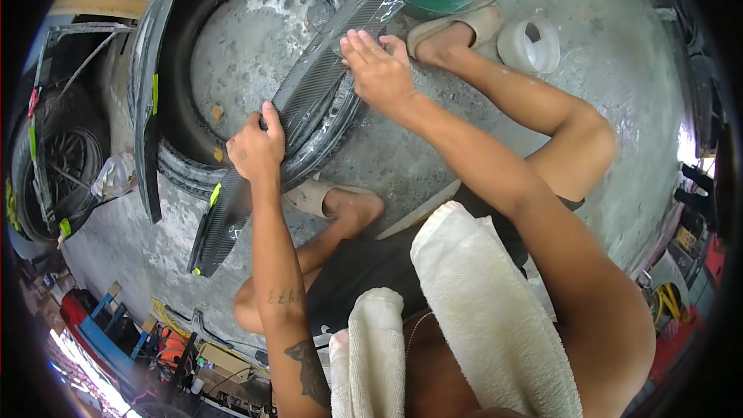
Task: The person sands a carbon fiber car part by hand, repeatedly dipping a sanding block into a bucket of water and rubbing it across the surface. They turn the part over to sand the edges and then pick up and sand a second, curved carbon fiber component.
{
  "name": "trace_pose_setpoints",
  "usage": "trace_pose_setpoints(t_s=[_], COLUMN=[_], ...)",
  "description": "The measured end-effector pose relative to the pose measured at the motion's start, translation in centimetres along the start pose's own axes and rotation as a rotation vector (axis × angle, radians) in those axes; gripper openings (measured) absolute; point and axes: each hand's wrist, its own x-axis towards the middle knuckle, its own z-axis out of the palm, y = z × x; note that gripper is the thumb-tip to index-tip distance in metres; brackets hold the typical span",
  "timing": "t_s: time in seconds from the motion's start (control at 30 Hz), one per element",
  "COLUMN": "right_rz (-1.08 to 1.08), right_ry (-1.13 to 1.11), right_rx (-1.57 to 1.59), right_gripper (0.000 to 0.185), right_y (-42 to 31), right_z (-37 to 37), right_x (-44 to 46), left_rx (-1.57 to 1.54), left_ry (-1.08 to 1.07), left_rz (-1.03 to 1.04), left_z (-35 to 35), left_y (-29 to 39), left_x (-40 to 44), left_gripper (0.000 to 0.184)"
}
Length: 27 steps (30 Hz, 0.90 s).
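Note:
A long dark carbon-fibre-patterned panel (307,93) lies slantwise across the right side of a black tyre (174,70). My left hand (258,143) grips the panel's lower part, thumb stretched along its surface and fingers curled over the edge. Higher up, my right hand (379,70) rests on the panel near its upper end, its fingers together on the surface; what lies under the fingers is hidden. Yellow-green tape marks the panel's lower end, below my left hand. A second dark curved strip (147,101) leans over the tyre's left side.
A green basin (449,1) with liquid and dark blocks stands at the top, beside a white round container (529,45). Another wheel (73,159) and a taped frame are at the left. Tools and boxes (220,360) line the lower left. My sandalled feet flank the panel.

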Motion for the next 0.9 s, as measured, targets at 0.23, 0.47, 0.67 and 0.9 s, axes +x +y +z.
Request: trace_pose_setpoints(t_s=[0.23,0.47,0.67,0.9], right_rz=[0.236,0.109,0.028,0.232], right_ry=[0.054,0.085,0.039,0.041], right_rx=[-0.079,-0.106,-0.038,-0.061], right_gripper=[0.044,0.031,0.045,0.047], right_y=[1.3,4.2,0.5,2.1], right_z=[-0.3,-0.4,0.6,-0.2], right_x=[3.2,4.2,0.3,2.5], left_rx=[-0.024,0.006,0.008,-0.01], left_ry=[0.034,-0.001,0.004,0.024], left_rz=[0.021,0.015,0.013,0.021], left_z=[0.0,0.0,-0.2,-0.4], left_y=[-0.1,-0.1,0.1,0.1], left_x=[-0.1,-0.1,0.4,-0.2], left_gripper=[0.06,0.06,0.06,0.057])
